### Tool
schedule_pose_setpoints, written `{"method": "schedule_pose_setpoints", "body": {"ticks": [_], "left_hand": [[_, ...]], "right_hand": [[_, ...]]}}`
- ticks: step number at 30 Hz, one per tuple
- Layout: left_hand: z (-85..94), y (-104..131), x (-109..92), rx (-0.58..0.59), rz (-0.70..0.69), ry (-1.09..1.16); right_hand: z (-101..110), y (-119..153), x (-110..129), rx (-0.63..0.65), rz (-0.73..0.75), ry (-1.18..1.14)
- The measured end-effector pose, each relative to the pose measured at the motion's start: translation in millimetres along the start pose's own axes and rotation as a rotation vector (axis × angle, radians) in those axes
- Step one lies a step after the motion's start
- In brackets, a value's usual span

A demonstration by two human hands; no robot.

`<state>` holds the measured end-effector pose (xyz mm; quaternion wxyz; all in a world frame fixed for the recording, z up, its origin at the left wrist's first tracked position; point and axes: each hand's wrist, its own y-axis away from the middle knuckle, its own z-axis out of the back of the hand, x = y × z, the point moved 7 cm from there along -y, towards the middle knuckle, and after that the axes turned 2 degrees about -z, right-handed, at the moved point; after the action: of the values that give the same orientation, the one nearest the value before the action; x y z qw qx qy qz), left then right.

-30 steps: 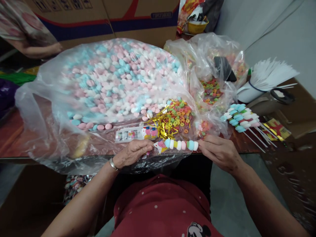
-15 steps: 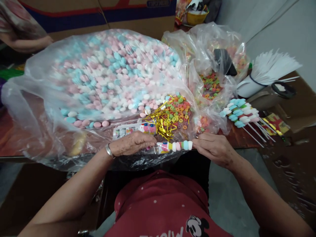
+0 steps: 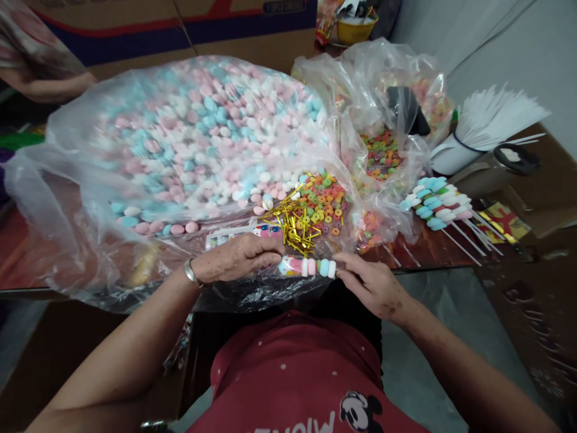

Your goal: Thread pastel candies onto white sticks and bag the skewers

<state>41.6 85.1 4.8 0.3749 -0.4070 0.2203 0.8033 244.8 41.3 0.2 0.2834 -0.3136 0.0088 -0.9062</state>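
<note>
A row of pink, white, green and blue candies (image 3: 318, 267) lies in a small clear printed bag in front of my body. My left hand (image 3: 241, 257) pinches the bag's printed end. At the other end, my right hand (image 3: 372, 282) has its fingers closed by the white candy. Just behind the bag are gold twist ties (image 3: 300, 231) and colourful ring candies (image 3: 327, 201). Flat printed bags (image 3: 243, 231) lie behind my left hand, partly covered by it. A huge clear bag of pink, blue and white candies (image 3: 202, 132) spreads behind.
At the right lie finished candy skewers (image 3: 435, 204), with a gold packet (image 3: 505, 222) beside them. Farther back stand a white mug (image 3: 453, 157) of white sticks and a dark-lidded jar (image 3: 478, 174). Another person's arm (image 3: 49, 87) shows at the upper left, near a large cardboard box (image 3: 252, 45).
The row of candies has shifted left, deeper into the printed bag near my left hand. My right hand has moved left with it.
</note>
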Motion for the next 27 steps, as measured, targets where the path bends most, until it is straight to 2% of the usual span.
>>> {"method": "schedule_pose_setpoints", "body": {"ticks": [3, 7, 11, 14, 17, 20, 23, 27], "left_hand": [[4.2, 3, 4, 0.021, 0.11, 0.325], [2.1, 4, 7, 0.0, 0.152, 0.707], [-13.8, 1, 12, 0.004, 0.153, 0.981], [-26.2, -1, 12, -0.055, 0.112, 1.122], [-34.1, 1, 11, -0.217, 0.094, 1.15], [-35.0, 2, 9, -0.454, 0.076, 1.031], [-32.6, 3, 8, -0.738, 0.068, 0.911], [-34.0, 7, 13, -1.18, 0.089, 1.079]], "right_hand": [[-4, 5, 5, -0.047, 0.016, -0.089], [-11, 11, 8, -0.109, 0.053, -0.228], [-17, 15, 3, -0.167, -0.048, -0.337], [-18, 16, 2, -0.208, -0.106, -0.396], [-18, 15, 2, -0.23, -0.156, -0.443], [-25, 13, 2, -0.221, -0.222, -0.463], [-38, 13, 5, -0.198, -0.271, -0.465], [-50, 12, 16, -0.231, -0.213, -0.382]]}}
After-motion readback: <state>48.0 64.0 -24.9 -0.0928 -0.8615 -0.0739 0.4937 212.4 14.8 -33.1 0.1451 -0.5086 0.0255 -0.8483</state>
